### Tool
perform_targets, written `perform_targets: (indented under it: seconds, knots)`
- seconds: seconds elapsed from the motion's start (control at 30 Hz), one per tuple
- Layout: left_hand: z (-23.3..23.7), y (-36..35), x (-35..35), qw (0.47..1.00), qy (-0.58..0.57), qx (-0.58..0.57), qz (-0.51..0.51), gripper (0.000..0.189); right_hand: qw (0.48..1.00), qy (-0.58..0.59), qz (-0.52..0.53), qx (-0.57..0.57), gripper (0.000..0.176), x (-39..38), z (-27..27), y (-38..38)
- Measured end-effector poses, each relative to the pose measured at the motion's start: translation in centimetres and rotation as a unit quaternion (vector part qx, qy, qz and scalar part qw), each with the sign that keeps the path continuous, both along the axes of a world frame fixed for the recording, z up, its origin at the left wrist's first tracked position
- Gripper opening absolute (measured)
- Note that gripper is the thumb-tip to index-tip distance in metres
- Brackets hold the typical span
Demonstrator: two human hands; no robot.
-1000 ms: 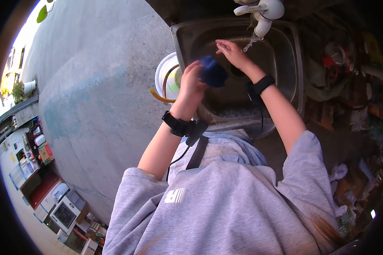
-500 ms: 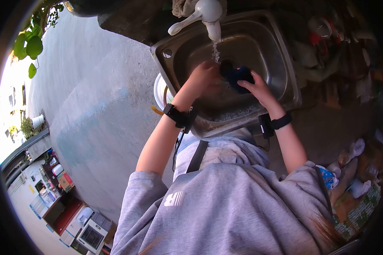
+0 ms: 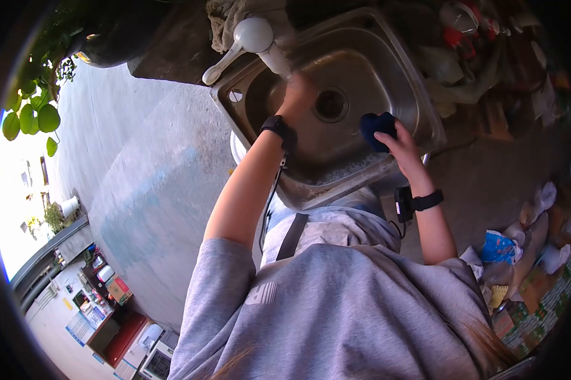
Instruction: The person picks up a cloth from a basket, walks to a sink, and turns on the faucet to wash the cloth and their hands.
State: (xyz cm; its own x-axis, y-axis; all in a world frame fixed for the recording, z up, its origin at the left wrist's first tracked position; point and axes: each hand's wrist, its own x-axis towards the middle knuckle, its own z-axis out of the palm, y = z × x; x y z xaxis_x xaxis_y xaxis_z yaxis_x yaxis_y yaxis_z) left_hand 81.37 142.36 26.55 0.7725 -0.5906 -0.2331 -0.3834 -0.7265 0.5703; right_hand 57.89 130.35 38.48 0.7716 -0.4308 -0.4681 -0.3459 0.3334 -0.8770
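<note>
A bunched dark blue cloth-like thing [image 3: 378, 131] is gripped in my right hand [image 3: 402, 149], thumb across its near side, over the right part of the metal sink [image 3: 418, 95]. Its exact kind cannot be made out. My left hand [image 3: 301, 90] is smeared by motion under the white faucet's [image 3: 255, 37] spout, left of the drain [image 3: 330, 104]. Its fingers are not clear. Little of the water shows, mostly a glint by the spout. Suds or drops lie along the sink's near edge. Both wrists wear black bands with small devices.
A crumpled rag [image 3: 225, 25] lies behind the faucet. Plastic bags and a blue packet [image 3: 499, 247] are piled on the right. A grey wall or floor surface [image 3: 152, 164] spreads on the left, with green leaves [image 3: 35, 120] at upper left.
My right hand has moved the dark blue thing away from the drain, toward the sink's right side. My left hand has reached up under the spout. The view has shifted, and the drain now shows fully.
</note>
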Motion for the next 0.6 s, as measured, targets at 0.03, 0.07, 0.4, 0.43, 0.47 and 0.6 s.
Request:
perform_targets:
  seconds: [0.03,0.07,0.4,0.43,0.47,0.6]
  knots:
    - [0.9,0.2,0.5,0.983,-0.126,0.086,-0.104,0.016,1.0,0.004,0.001,-0.004,0.047,0.0,0.0,0.1]
    - [1.7,0.1,0.5,0.981,-0.131,0.094,-0.107,0.016,1.0,0.008,0.005,-0.009,0.047,0.0,0.0,0.2]
    - [8.3,0.1,-0.8,0.925,0.233,-0.221,0.204,0.029,0.999,-0.004,0.026,-0.028,0.045,0.3,-0.4,0.7]
    - [8.7,0.1,-0.6,0.883,0.317,-0.255,0.231,0.027,0.999,-0.004,0.026,-0.029,0.045,0.4,-0.5,0.8]
    - [9.0,0.2,-0.6,0.832,0.398,-0.288,0.257,0.026,0.999,-0.003,0.029,-0.028,0.045,0.4,-0.6,0.9]
    - [8.3,0.5,-0.5,0.831,0.414,-0.285,0.238,0.018,0.999,0.008,0.041,-0.026,0.045,0.7,-0.1,1.1]
